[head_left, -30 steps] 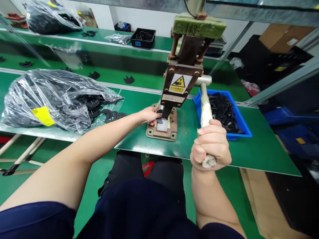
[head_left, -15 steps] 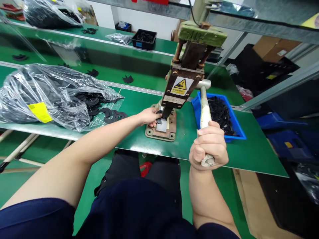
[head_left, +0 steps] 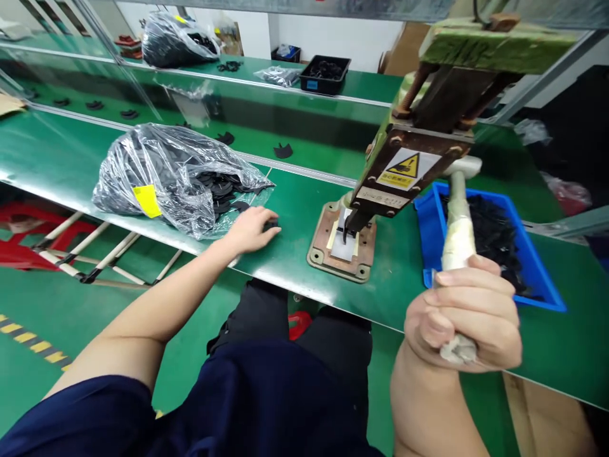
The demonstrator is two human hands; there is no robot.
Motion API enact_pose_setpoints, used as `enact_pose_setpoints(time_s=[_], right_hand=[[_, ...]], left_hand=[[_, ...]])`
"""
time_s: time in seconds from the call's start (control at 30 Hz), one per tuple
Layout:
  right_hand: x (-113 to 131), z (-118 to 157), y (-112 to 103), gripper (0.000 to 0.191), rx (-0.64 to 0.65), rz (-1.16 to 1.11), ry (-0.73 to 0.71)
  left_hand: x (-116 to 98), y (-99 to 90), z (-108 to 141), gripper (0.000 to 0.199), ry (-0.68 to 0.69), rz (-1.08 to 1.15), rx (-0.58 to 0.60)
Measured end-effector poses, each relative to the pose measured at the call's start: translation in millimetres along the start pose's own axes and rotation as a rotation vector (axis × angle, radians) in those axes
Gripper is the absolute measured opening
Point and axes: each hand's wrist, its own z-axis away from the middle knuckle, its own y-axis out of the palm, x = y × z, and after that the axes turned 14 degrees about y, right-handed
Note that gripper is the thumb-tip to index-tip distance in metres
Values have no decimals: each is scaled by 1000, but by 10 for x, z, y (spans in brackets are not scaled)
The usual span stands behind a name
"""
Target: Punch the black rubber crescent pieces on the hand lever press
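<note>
My left hand [head_left: 254,230] is over loose black curved pieces [head_left: 271,224] on the green table. Its thumb and fingers are apart, and part of a piece shows between them; the palm hides the others. Just left of it, a clear plastic bag [head_left: 157,171] spills more of these pieces from its mouth. My right hand [head_left: 469,317] is wrapped round the taped handle of a press lever [head_left: 457,209]. Between my hands stands the hand press [head_left: 404,168], its ram low over a light plate on the base [head_left: 321,251]. A small dark part is at the ram's tip.
A blue bin [head_left: 537,279] full of small black parts sits right of the press, behind the lever. Several black pieces [head_left: 283,150] lie on the surface beyond the table's back rail. A black crate [head_left: 325,74] and another filled bag [head_left: 178,41] are farther back.
My left hand has left the press and moved left to the loose pieces beside the bag. My right hand still holds the lever. The view has turned to the left.
</note>
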Motion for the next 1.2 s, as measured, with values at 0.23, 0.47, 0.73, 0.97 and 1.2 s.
enact_pose_setpoints(time_s=[0.23, 0.47, 0.73, 0.97, 1.2], right_hand=[[-38, -1, 35, 42, -44, -24, -21], [22, -3, -4, 40, 3, 17, 22], [23, -3, 1, 40, -19, 8, 39], [60, -6, -7, 37, 0, 19, 38], [101, -9, 4, 32, 24, 39, 52]], left_hand=[[452, -90, -151, 84, -74, -240, 215], [432, -70, -481, 69, 30, -217, 261], [612, -39, -842, 25, 22, 169, -42], [508, 176, -859, 21, -229, 573, -222], [508, -163, -867, 33, -88, 155, 43]])
